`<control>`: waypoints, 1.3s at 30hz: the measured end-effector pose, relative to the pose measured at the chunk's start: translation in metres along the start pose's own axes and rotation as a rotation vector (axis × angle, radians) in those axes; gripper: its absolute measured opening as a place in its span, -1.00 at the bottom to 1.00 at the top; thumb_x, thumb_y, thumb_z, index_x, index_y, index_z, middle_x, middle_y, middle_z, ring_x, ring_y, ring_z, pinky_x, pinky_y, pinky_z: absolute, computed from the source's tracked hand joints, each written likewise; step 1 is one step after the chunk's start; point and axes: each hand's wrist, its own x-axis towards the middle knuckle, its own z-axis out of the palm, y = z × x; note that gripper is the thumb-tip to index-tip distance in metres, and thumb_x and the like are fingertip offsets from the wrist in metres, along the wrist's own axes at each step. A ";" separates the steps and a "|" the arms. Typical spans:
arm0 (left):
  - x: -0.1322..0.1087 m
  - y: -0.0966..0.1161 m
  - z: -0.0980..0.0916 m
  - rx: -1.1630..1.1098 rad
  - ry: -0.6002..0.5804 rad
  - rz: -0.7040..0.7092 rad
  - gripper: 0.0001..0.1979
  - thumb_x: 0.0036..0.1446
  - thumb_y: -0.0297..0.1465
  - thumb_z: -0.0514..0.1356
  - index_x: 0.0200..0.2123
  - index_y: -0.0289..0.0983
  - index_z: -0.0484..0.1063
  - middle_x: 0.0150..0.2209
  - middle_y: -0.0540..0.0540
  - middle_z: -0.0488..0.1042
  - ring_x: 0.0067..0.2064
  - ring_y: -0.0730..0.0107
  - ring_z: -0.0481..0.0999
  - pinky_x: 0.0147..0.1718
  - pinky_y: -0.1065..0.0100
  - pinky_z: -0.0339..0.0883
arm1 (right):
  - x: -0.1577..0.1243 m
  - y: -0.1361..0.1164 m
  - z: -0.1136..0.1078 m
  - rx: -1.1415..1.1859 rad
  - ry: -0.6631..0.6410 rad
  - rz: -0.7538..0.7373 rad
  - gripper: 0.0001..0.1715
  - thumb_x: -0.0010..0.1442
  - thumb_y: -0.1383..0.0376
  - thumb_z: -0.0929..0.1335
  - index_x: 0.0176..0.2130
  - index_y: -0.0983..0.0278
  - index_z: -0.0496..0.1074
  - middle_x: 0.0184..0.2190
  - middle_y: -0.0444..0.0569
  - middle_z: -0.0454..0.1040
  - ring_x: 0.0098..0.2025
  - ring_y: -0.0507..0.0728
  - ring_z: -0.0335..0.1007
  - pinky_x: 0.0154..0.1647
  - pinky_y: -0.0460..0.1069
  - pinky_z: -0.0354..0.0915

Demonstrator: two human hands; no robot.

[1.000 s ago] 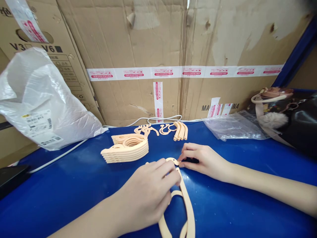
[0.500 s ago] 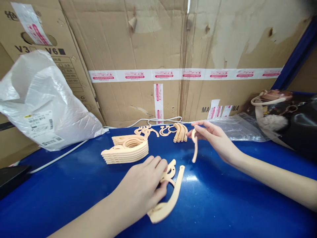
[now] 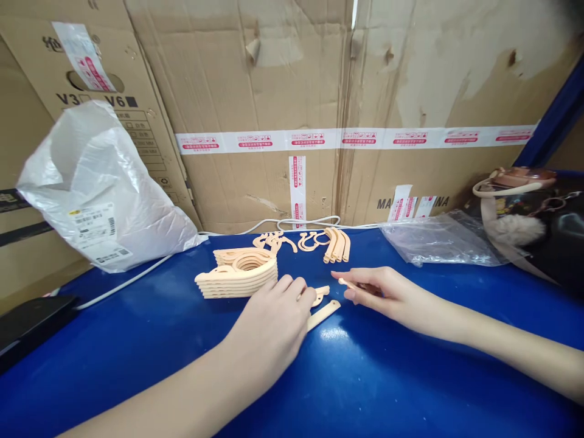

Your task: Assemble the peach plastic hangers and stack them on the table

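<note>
On my feed I see the left hand (image 3: 280,319) with its fingers curled over a cream frame (image 3: 325,315), the ends jutting out to their right. I have the right hand's (image 3: 387,292) fingers pinching a small cream piece (image 3: 350,284), near those ends. A frame stack (image 3: 237,286) sits left of the left fingers; curved pieces (image 3: 337,246) lie on the tabletop (image 3: 401,371) beyond the right fingers.

Glossy blue tabletop (image 3: 401,389), taped cardboard (image 3: 260,85) behind

Beige hanger part (image 3: 324,315) largely hidden
</note>
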 end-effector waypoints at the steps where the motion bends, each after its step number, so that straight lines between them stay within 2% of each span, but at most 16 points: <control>1: -0.001 0.002 0.002 -0.042 0.026 0.004 -0.85 0.23 -0.51 0.05 -0.18 -0.31 0.39 -0.24 -0.15 0.44 -0.21 0.11 0.41 -0.26 0.12 0.31 | -0.001 -0.002 -0.001 -0.017 -0.003 -0.034 -0.61 0.34 0.09 0.19 -0.10 0.25 0.46 -0.37 -0.09 0.43 -0.39 0.05 0.28 -0.36 -0.06 0.23; 4: -0.004 0.009 0.007 -0.131 0.044 -0.022 -0.84 0.25 -0.39 0.05 -0.20 -0.30 0.39 -0.23 -0.17 0.42 -0.20 0.07 0.37 -0.22 0.03 0.29 | -0.002 -0.005 -0.004 -0.118 -0.021 -0.075 -0.60 0.40 0.12 0.12 -0.16 0.25 0.42 -0.39 -0.09 0.43 -0.43 0.03 0.31 -0.35 -0.07 0.23; 8: -0.009 0.012 0.011 -0.200 0.033 -0.039 -0.84 0.24 -0.44 0.03 -0.19 -0.30 0.40 -0.21 -0.18 0.41 -0.19 0.08 0.35 -0.22 0.03 0.29 | -0.003 -0.003 -0.001 -0.334 -0.072 -0.022 -0.58 0.41 0.14 0.10 -0.30 0.24 0.37 -0.50 -0.12 0.41 -0.46 0.06 0.36 -0.40 -0.07 0.19; 11: -0.011 0.007 0.012 -0.309 0.061 -0.024 -0.82 0.25 -0.47 0.00 -0.20 -0.27 0.39 -0.18 -0.15 0.39 -0.17 0.13 0.35 -0.21 0.07 0.30 | -0.006 -0.002 0.004 -0.439 -0.120 -0.025 -0.66 0.40 0.19 0.12 -0.23 0.22 0.39 -0.40 -0.10 0.49 -0.37 0.10 0.45 -0.38 -0.05 0.19; 15: -0.009 -0.007 0.019 -0.414 0.118 -0.017 -0.71 0.26 -0.58 -0.06 -0.08 -0.24 0.35 -0.02 -0.13 0.34 -0.04 0.20 0.34 -0.08 0.14 0.29 | -0.010 -0.005 0.009 -0.482 -0.142 -0.062 -0.66 0.40 0.22 0.11 -0.22 0.23 0.40 -0.37 -0.10 0.50 -0.40 0.08 0.45 -0.41 -0.06 0.18; 19: -0.004 -0.018 0.025 -0.330 0.036 -0.002 -0.66 0.24 -0.66 -0.08 -0.07 -0.25 0.35 -0.06 -0.12 0.39 -0.11 0.22 0.39 -0.15 0.20 0.33 | -0.012 -0.006 0.009 -0.463 -0.147 -0.095 -0.64 0.40 0.20 0.12 -0.19 0.26 0.41 -0.34 -0.07 0.52 -0.39 0.07 0.45 -0.40 -0.07 0.19; 23: 0.000 -0.020 0.023 -0.158 -0.047 0.052 -0.72 0.21 -0.66 0.00 -0.12 -0.29 0.38 -0.12 -0.12 0.42 -0.18 0.22 0.41 -0.24 0.25 0.33 | -0.013 -0.010 0.004 -0.283 -0.252 -0.165 -0.69 0.39 0.23 0.17 -0.13 0.26 0.43 -0.28 -0.08 0.54 -0.33 0.04 0.46 -0.32 -0.10 0.23; 25: 0.002 -0.020 0.024 -0.061 -0.045 0.083 -0.77 0.22 -0.63 0.04 -0.14 -0.29 0.39 -0.15 -0.12 0.44 -0.22 0.23 0.42 -0.29 0.28 0.31 | -0.014 -0.013 0.002 -0.177 -0.308 -0.199 -0.70 0.39 0.25 0.17 -0.13 0.26 0.44 -0.27 -0.08 0.54 -0.30 0.01 0.46 -0.28 -0.13 0.24; 28: 0.004 -0.022 0.030 0.059 0.024 0.103 -0.79 0.23 -0.60 0.05 -0.14 -0.27 0.39 -0.21 -0.10 0.45 -0.28 0.23 0.42 -0.35 0.30 0.28 | -0.014 -0.017 0.002 -0.118 -0.348 -0.227 -0.71 0.38 0.27 0.18 -0.13 0.27 0.46 -0.27 -0.07 0.54 -0.28 0.01 0.44 -0.26 -0.13 0.24; 31: 0.005 -0.022 0.032 0.132 0.031 0.100 -0.78 0.25 -0.59 0.03 -0.12 -0.28 0.39 -0.22 -0.12 0.47 -0.28 0.20 0.44 -0.36 0.27 0.30 | -0.014 -0.018 0.004 -0.113 -0.322 -0.205 -0.71 0.38 0.25 0.19 -0.13 0.27 0.45 -0.27 -0.07 0.53 -0.29 0.01 0.43 -0.25 -0.12 0.24; 34: 0.003 -0.020 0.027 0.118 -0.003 0.090 -0.72 0.24 -0.63 0.01 -0.04 -0.33 0.36 -0.20 -0.15 0.48 -0.24 0.18 0.46 -0.30 0.24 0.35 | -0.014 -0.015 0.004 -0.151 -0.217 -0.123 -0.70 0.38 0.20 0.18 -0.12 0.27 0.41 -0.30 -0.08 0.51 -0.32 0.03 0.41 -0.28 -0.09 0.24; 37: -0.003 -0.015 0.019 -0.081 0.076 0.070 -0.71 0.27 -0.58 0.00 0.04 -0.33 0.28 -0.07 -0.19 0.45 -0.08 0.16 0.44 -0.12 0.17 0.36 | -0.013 -0.010 0.002 -0.199 -0.134 -0.078 -0.64 0.41 0.16 0.10 -0.15 0.28 0.37 -0.31 -0.06 0.46 -0.32 0.06 0.37 -0.27 -0.05 0.23; 39: -0.008 -0.012 0.015 -0.257 0.090 0.085 -0.76 0.31 -0.43 0.03 0.04 -0.28 0.26 0.07 -0.20 0.37 0.10 0.12 0.34 0.03 0.10 0.29 | -0.011 -0.008 0.000 -0.209 -0.090 -0.056 -0.58 0.43 0.15 0.04 -0.20 0.27 0.33 -0.32 -0.05 0.43 -0.32 0.07 0.35 -0.26 -0.03 0.22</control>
